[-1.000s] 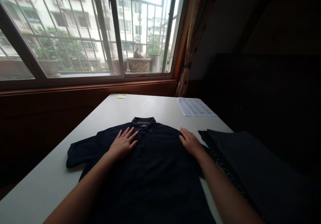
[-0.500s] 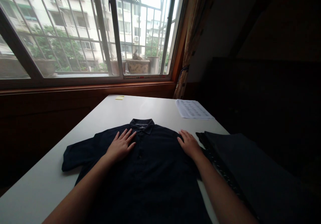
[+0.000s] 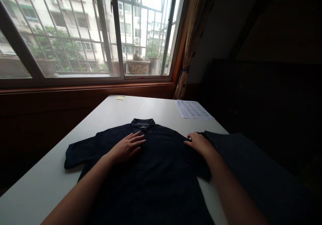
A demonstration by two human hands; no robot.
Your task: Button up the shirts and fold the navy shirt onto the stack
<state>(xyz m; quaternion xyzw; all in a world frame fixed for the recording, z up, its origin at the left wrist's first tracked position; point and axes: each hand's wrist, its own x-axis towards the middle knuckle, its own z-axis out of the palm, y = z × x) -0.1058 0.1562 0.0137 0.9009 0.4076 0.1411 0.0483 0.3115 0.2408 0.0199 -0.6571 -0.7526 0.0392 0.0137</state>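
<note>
A dark navy short-sleeved shirt [image 3: 156,171] lies spread front side up, its collar towards the window. My left hand [image 3: 127,147] rests on the chest just below the collar, fingers stretched out and pointing right. Over at the shirt's right shoulder is my right hand [image 3: 200,142], its fingers slightly bent and apart on the cloth near the sleeve seam. Neither hand visibly grips the fabric. The shirt's lower part runs out of view at the bottom and is very dark.
Dark folded cloth [image 3: 246,164] lies on the right side of the white table [image 3: 45,181]. Printed sheets [image 3: 193,109] are at the far right corner, a yellow sticky note [image 3: 120,97] at the far left. Beyond stands a barred window [image 3: 83,33] with a patterned curtain [image 3: 183,74].
My left hand has slid a little to the right across the chest. The right hand has moved right, from the shoulder towards the sleeve, and its fingers are more bent.
</note>
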